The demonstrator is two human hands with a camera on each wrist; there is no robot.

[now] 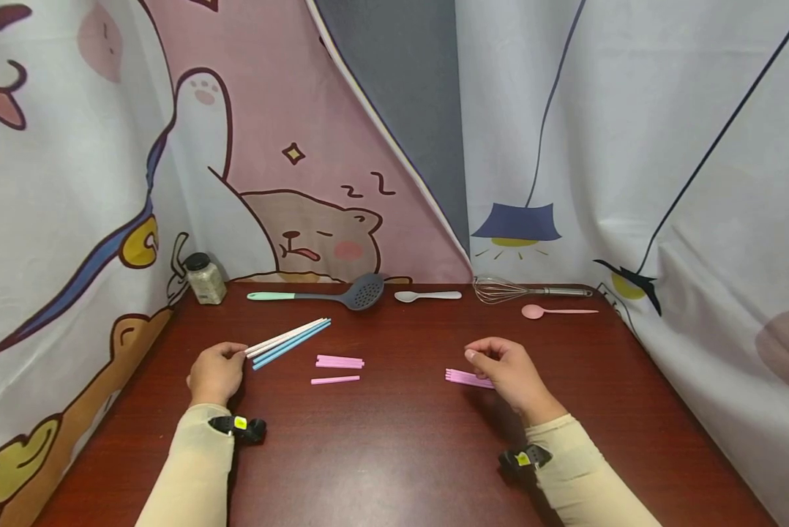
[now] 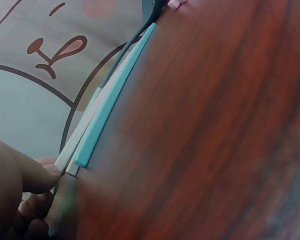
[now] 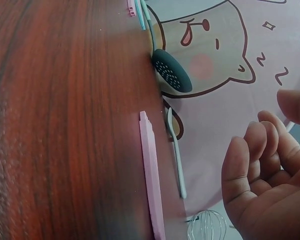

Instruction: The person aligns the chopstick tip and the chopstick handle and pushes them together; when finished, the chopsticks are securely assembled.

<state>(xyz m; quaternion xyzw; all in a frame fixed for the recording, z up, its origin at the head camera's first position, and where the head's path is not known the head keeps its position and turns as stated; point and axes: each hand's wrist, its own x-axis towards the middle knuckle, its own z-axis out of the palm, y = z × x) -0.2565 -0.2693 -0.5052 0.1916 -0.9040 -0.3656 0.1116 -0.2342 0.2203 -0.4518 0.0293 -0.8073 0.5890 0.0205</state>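
At the left, my left hand (image 1: 217,373) pinches the near end of a white chopstick (image 1: 282,339) between thumb and finger. Two blue chopsticks (image 1: 293,344) lie alongside the white ones, slanting away to the right; a blue one also shows in the left wrist view. My right hand (image 1: 509,373) hovers over a bundle of short pink sticks (image 1: 460,377), fingers loosely bent and nothing held. In the right wrist view its thumb stands apart from the fingers, and the pink bundle (image 3: 152,175) lies on the table beside it.
Mid-table lie another pink bundle (image 1: 339,361) and a single pink stick (image 1: 335,380). Along the back edge are a lidded jar (image 1: 206,279), a slotted skimmer (image 1: 364,293), a pale spoon (image 1: 427,296) and a whisk (image 1: 533,290). A pink spoon (image 1: 559,312) is at right; printed curtains hang behind.
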